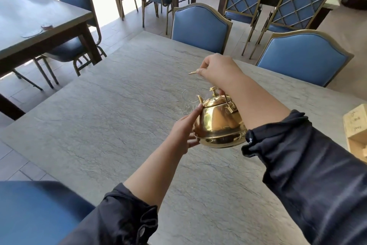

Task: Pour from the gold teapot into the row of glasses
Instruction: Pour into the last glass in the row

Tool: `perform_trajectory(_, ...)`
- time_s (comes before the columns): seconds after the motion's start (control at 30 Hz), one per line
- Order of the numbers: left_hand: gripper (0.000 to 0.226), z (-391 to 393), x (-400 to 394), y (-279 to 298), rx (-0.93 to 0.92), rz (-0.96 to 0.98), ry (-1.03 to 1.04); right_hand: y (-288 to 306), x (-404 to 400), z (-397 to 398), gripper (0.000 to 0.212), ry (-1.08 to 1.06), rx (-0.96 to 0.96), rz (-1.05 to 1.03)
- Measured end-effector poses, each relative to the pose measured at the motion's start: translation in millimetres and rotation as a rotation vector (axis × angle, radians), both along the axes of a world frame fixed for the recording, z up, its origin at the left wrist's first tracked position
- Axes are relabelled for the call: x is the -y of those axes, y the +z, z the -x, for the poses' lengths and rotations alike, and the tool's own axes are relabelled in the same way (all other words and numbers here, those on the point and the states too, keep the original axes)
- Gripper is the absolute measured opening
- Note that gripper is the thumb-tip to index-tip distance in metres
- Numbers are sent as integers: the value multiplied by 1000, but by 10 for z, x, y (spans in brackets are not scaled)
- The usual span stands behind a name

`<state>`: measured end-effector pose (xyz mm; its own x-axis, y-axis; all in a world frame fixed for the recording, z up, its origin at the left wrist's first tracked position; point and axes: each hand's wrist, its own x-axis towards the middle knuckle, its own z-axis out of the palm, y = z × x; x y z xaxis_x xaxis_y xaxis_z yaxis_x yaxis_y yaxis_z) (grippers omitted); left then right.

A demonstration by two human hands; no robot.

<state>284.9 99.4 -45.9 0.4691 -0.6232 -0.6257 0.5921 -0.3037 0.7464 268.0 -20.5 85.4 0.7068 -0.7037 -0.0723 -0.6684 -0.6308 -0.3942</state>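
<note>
The right hand [215, 67] is closed around the raised handle [192, 72] of the gold teapot [218, 123], lifting it above the worktop [119, 105] toward the far edge. The left hand [185, 132], fingers spread, steadies its base, probably to control the tilt. Only one glass [187, 99] shows, just beyond the spout; its contents cannot be told.

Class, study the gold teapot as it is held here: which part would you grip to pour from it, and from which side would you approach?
Grip the arched handle from above, as the right hand does: it rises over the lid, clear of the body. Steady the gold teapot from its left side, where the left hand rests, since the spout points away toward the glass.
</note>
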Motion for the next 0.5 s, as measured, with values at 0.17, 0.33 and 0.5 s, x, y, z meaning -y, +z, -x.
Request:
perform_trajectory(0.17,49,-5,15,-14,-15,10,8,21,12,-47,34,24,-33,14)
perform_trajectory(0.33,48,-7,27,-19,-15,2,1,22,12,-89,38,42,-61,31)
perform_trajectory(0.5,45,-12,51,-26,-20,6,7,26,26,-111,41,40,-71,25)
